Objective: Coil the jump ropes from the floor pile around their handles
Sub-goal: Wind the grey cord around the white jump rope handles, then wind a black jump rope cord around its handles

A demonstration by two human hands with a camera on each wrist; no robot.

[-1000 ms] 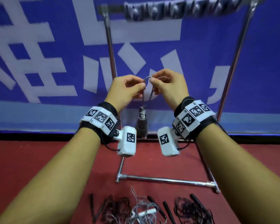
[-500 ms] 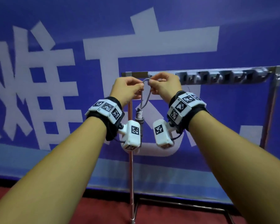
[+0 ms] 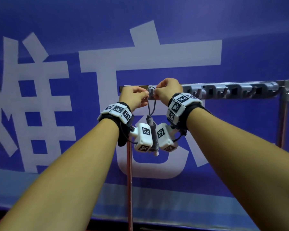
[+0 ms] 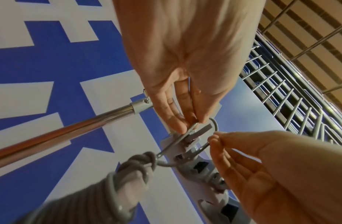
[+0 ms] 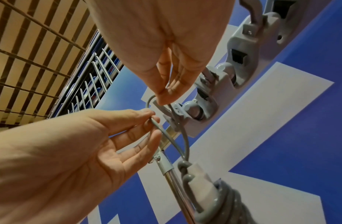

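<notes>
A grey jump rope is coiled round its handles into a bundle (image 3: 153, 132) (image 4: 108, 189) (image 5: 214, 195) that hangs below a short rope loop (image 3: 151, 106) (image 4: 215, 123) (image 5: 185, 144). My left hand (image 3: 146, 95) (image 4: 193, 122) pinches the loop's left strand. My right hand (image 3: 156, 94) (image 5: 163, 100) pinches its right strand. The loop lies round the flat prong of the leftmost hook (image 3: 151, 90) (image 4: 202, 129) (image 5: 166, 111) on a grey hook rail (image 3: 223, 92) (image 5: 243, 53).
The rail sits on a metal rack with a left upright pole (image 3: 129, 180) (image 4: 70, 131) and a right pole (image 3: 283, 117). A blue banner with white characters (image 3: 140, 55) hangs close behind. A metal fence (image 4: 281, 94) rises above it.
Both hands have lifted the loop and the hanging bundle up to the rail's leftmost hook. The head view has tilted up, so the floor pile has left the frame.
</notes>
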